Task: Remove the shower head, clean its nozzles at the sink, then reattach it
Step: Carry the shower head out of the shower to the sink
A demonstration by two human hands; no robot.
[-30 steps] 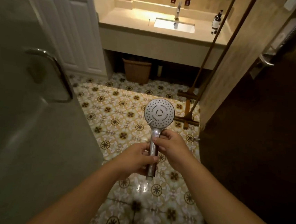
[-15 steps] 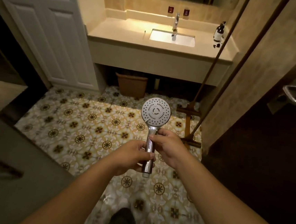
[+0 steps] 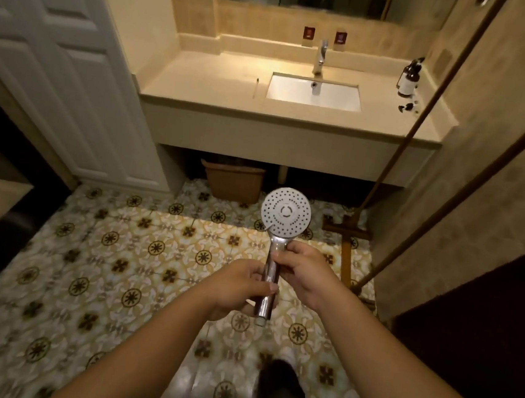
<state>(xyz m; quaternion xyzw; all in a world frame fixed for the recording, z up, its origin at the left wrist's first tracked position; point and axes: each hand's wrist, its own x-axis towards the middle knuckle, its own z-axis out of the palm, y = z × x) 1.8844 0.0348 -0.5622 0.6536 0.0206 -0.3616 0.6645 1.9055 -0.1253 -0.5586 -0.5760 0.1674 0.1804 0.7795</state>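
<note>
Gripping the chrome handle low, the left hand [image 3: 239, 288] curled round it while the right hand [image 3: 301, 268] pinched it just above, holding the shower head [image 3: 286, 214] upright, nozzle face toward the camera. Carrying it well meant keeping both grips firm toward the sink [image 3: 314, 93] at twelve o'clock, well apart, avoiding the leaning poles [image 3: 385, 178] at two o'clock.

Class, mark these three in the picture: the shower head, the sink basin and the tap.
shower head [image 3: 286, 213]: head view, on the round nozzle face.
sink basin [image 3: 297, 94]: head view, on the white inner floor.
tap [image 3: 320, 56]: head view, on the upright chrome body.
</note>
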